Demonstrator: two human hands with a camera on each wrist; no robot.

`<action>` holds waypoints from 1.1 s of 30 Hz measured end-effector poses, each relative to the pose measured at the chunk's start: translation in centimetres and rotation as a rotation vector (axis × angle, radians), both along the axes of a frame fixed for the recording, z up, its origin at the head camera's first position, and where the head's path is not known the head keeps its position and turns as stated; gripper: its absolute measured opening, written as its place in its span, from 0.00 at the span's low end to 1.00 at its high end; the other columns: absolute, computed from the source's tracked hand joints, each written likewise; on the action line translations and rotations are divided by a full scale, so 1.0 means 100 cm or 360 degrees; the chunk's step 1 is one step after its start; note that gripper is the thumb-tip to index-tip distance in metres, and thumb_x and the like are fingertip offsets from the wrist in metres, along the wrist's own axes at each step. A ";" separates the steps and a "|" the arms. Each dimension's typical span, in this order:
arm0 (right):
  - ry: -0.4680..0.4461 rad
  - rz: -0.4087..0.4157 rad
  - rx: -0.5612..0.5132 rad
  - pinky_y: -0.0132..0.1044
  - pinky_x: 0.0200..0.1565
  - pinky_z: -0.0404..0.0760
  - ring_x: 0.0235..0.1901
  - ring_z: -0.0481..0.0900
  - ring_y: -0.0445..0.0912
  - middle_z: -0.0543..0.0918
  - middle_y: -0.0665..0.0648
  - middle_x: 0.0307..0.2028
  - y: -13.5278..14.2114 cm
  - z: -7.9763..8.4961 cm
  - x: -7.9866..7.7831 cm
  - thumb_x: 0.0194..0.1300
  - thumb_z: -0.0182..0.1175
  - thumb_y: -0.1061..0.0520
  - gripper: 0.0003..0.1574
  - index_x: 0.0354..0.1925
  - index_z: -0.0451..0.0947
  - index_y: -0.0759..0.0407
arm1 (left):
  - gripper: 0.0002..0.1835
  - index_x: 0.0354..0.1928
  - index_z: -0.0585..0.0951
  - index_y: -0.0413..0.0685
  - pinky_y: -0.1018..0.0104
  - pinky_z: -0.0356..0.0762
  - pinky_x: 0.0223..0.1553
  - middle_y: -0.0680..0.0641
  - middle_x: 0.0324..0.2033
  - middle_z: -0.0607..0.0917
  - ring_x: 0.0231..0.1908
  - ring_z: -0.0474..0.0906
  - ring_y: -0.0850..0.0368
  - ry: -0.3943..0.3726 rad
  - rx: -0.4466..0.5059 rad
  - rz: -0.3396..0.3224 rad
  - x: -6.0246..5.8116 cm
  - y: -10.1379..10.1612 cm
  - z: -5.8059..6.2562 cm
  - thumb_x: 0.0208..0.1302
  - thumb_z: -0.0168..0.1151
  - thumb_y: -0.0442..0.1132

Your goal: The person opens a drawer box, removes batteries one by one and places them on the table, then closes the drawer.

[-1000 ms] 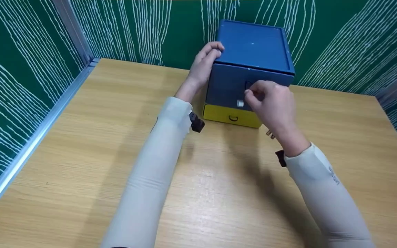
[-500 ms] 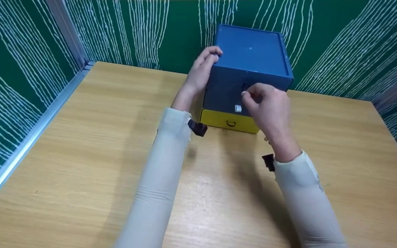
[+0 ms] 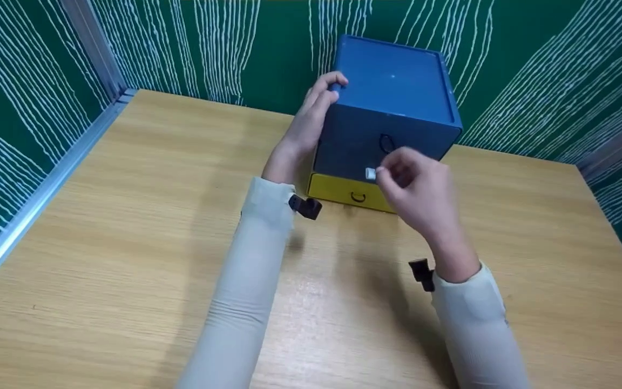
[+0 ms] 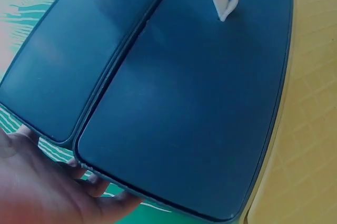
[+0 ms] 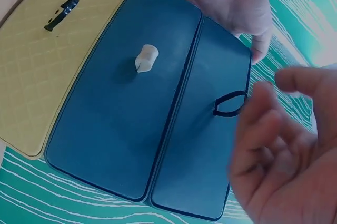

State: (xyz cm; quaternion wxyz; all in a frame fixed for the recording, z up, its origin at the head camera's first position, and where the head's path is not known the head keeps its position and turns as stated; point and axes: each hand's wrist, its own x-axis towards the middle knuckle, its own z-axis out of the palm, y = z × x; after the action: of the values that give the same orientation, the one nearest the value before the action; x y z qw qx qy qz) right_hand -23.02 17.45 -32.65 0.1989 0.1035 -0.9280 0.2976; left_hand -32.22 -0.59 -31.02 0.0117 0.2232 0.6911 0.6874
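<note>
A box of drawers point(image 3: 397, 81) with a blue top stands at the back of the table. Its upper drawer point(image 5: 195, 145) has a black loop handle point(image 5: 230, 104). Below that, a larger blue drawer point(image 5: 116, 118) carries a white loop tab point(image 5: 147, 58). All the drawer fronts look pushed in. My left hand point(image 3: 305, 121) rests against the box's left side, fingers reaching over its top edge. In front of the box is my right hand point(image 3: 419, 189), thumb and forefinger close to the white tab in the head view; the right wrist view shows the loosely bent fingers holding nothing.
At the bottom of the box is a yellow drawer point(image 3: 332, 188) with a small black handle point(image 3: 358, 197). The wooden table point(image 3: 127, 243) extends in front and to both sides. Green walls point(image 3: 284, 48) with white streaks stand behind and at the sides.
My right hand has moved down from beside the black loop handle towards the white tab. The left hand stays on the box's side. The head view has shifted a little.
</note>
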 end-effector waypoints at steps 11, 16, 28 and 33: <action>-0.0421 0.0035 0.0307 0.42 0.40 0.75 0.37 0.72 0.47 0.76 0.52 0.38 -0.006 -0.019 -0.019 0.58 0.52 0.48 0.12 0.41 0.74 0.47 | 0.17 0.55 0.61 0.61 0.59 0.55 0.56 0.60 0.63 0.52 0.59 0.52 0.58 -0.0002 0.0044 -0.0001 -0.002 -0.007 -0.004 0.64 0.35 0.45; -0.0443 0.0072 0.0350 0.44 0.41 0.76 0.41 0.74 0.47 0.75 0.53 0.43 -0.011 -0.023 -0.022 0.58 0.53 0.47 0.15 0.44 0.73 0.48 | 0.17 0.55 0.60 0.61 0.59 0.55 0.56 0.59 0.63 0.52 0.59 0.53 0.57 -0.0009 0.0054 0.0004 -0.002 -0.010 -0.004 0.64 0.34 0.45; -0.0301 0.0097 0.0380 0.42 0.41 0.76 0.38 0.75 0.47 0.77 0.53 0.38 -0.007 -0.030 -0.023 0.57 0.53 0.49 0.12 0.38 0.75 0.53 | 0.19 0.59 0.61 0.66 0.55 0.52 0.59 0.60 0.63 0.52 0.60 0.52 0.59 -0.0130 0.0013 0.0002 0.003 -0.008 0.001 0.66 0.36 0.47; -0.0233 0.0069 0.0392 0.39 0.35 0.75 0.31 0.74 0.46 0.79 0.53 0.32 -0.006 -0.030 -0.019 0.58 0.52 0.50 0.11 0.33 0.77 0.53 | 0.17 0.56 0.66 0.64 0.55 0.56 0.59 0.60 0.62 0.58 0.59 0.56 0.62 -0.0209 0.0039 -0.0001 0.007 -0.009 0.006 0.66 0.41 0.47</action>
State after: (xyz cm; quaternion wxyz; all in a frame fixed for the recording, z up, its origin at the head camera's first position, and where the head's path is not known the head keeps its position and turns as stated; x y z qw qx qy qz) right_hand -24.90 16.83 -35.66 0.1099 0.1250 -0.9671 0.1924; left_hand -31.51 -1.52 -30.43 0.0543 0.1780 0.6803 0.7089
